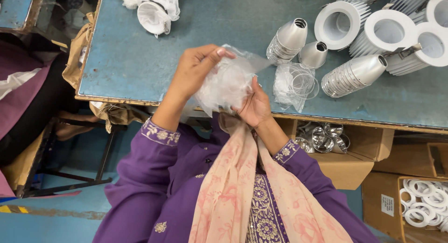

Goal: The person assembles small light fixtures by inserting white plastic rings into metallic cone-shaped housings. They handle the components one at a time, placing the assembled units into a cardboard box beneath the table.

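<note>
Clear plastic bag (228, 82) with a white, round part dimly seen inside, pinched between both hands over the near edge of the blue table (130, 61). Left hand (196, 68) above and to the left of the bag, fingers closed on its upper edge, thumb and fingertips gripping the film. Right hand (254, 105) below and to the right, palm turned up, fingers curled against the bag's lower side. Hands close together, bag held taut between them and lifted off the table. Purple embroidered sleeves and a pink patterned scarf (233, 187) beneath.

Just right of the bag, lying on the table: another small clear bag of thin transparent rings (296, 84). Beyond it, stacks of silver cone reflectors (287, 40), one more stack (354, 75) lying on its side. Farther right, white round lamp housings with finned bodies (340, 23). At the far edge, more bagged white parts (154, 12). Under the table, an open cardboard box with shiny reflectors (324, 138), and another box of white rings (422, 203) at lower right.
</note>
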